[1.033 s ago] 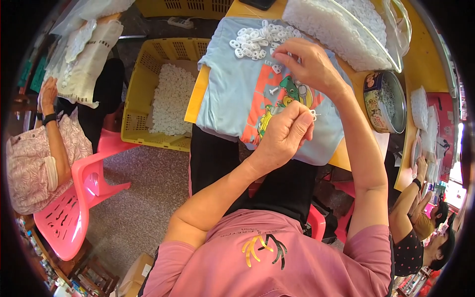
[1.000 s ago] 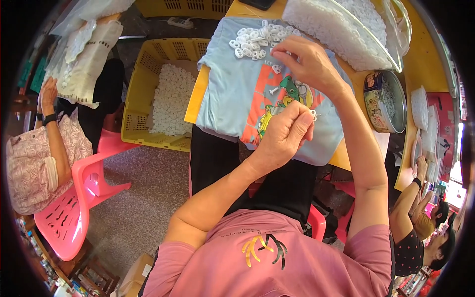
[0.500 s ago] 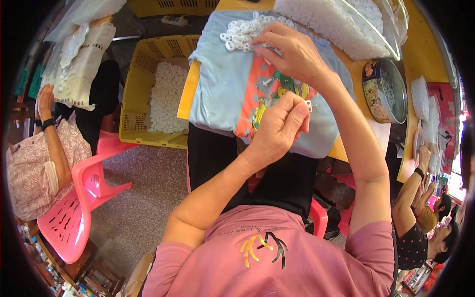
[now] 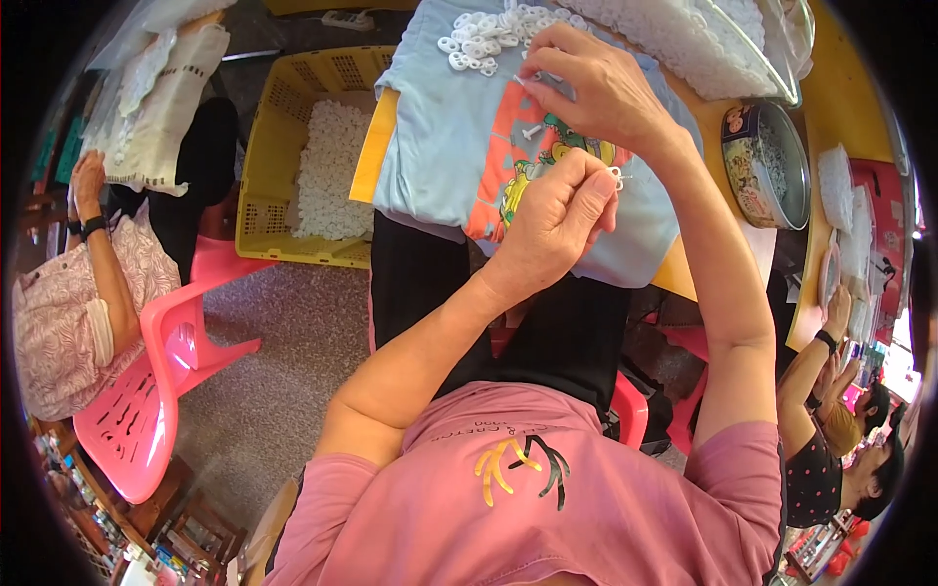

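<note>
My left hand [image 4: 557,220] is closed around a small white ring part [image 4: 618,176], held above a light blue printed cloth [image 4: 440,146] spread over the yellow table edge [image 4: 369,146]. My right hand [image 4: 596,88] reaches further out, with its fingertips pinching a small white piece next to a loose heap of white rings [image 4: 484,34] on the cloth. A single small white pin [image 4: 531,128] lies on the cloth between the hands.
A yellow crate [image 4: 283,127] of white parts stands on the floor at left. A round tin [image 4: 767,161] of small parts sits at right, a clear bag of white parts [image 4: 684,39] beyond. One person sits on a pink chair [image 4: 161,371] at left; others sit at right.
The view has shifted, so the cloth and table sit higher in the picture. My right hand has moved up to the ring heap; my left hand stays closed on its small part.
</note>
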Motion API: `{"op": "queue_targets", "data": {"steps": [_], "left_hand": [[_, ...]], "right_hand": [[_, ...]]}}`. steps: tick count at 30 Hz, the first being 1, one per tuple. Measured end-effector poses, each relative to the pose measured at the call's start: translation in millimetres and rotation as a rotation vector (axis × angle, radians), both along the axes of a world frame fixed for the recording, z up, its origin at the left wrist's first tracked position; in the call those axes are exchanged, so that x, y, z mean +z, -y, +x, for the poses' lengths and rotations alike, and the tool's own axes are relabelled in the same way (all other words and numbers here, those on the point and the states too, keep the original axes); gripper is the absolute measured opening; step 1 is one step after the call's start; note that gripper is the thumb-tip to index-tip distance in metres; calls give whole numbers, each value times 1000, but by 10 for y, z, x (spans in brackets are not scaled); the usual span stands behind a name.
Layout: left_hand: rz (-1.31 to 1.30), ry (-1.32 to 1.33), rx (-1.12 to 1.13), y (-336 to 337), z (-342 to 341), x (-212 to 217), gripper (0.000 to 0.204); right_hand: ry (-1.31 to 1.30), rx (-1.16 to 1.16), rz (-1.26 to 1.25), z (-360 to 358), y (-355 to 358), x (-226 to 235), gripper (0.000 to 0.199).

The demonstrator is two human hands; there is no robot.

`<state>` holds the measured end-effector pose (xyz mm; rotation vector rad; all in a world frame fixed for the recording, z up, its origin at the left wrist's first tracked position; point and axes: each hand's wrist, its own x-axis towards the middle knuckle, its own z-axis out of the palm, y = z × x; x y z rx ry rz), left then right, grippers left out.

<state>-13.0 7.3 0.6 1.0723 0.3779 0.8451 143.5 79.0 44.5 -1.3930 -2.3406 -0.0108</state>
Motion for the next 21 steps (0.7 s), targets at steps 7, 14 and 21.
{"op": "queue_targets", "data": {"steps": [7, 14, 21], "left_hand": [[-26, 11, -13, -1, -12, 24, 21], [-33, 5, -34, -21, -25, 45, 21], [-47, 13, -39, -11, -49, 57, 21]], "right_hand": [[-38, 47, 37, -128, -141, -19, 15], [-13, 77, -7, -36, -172, -93, 24], [-156, 116, -41, 33, -181, -112, 25]]}}
